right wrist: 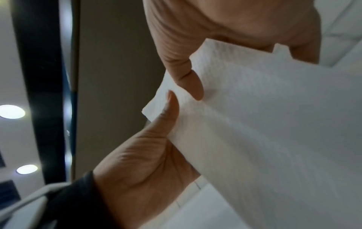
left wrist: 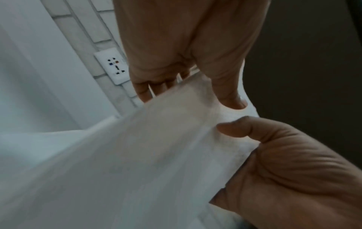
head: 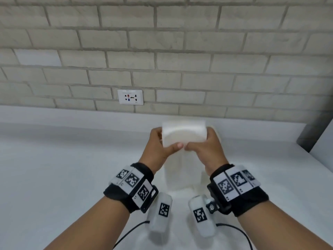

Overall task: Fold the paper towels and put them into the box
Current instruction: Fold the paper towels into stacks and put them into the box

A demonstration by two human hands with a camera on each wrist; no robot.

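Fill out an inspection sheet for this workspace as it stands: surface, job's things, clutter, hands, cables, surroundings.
Surface: white table, bare where visible.
Job's things: one white paper towel held up off the table, its lower part hanging toward the surface; a pale object partly hidden behind the right hand, cannot tell whether it is the box.
Clutter: nothing seen.
Hands: left hand and right hand each pinch the towel, thumbs nearly meeting at its near edge; both wear marker-tagged wrist bands.
Cables: black cable from the left wrist rig, another from the right.
Surroundings: pale brick wall with a white socket plate.
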